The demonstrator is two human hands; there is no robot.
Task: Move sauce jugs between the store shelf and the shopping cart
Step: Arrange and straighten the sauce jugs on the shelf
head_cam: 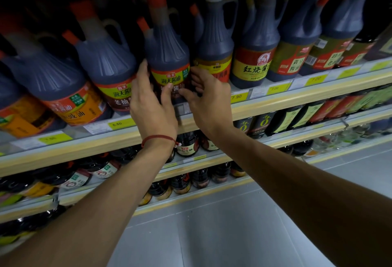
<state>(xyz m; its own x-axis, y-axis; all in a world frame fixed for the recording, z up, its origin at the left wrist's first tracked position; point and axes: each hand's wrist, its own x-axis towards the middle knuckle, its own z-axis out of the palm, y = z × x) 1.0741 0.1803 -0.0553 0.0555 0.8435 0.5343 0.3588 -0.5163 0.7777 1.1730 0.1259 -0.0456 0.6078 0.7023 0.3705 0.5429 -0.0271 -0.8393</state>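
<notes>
A dark sauce jug with a red cap and a yellow-green label stands upright at the front of the upper store shelf. My left hand grips its left side, fingers reaching behind it and thumb across the front label. From the right, my right hand holds the lower right of the same jug, with curled fingers at its side and the thumb on the label. The shopping cart is not in view.
Similar jugs crowd the held one: one with an orange-brown label at left, one with a white collar at right. Yellow price tags line the shelf edge. Lower shelves hold smaller dark bottles. Grey floor lies below.
</notes>
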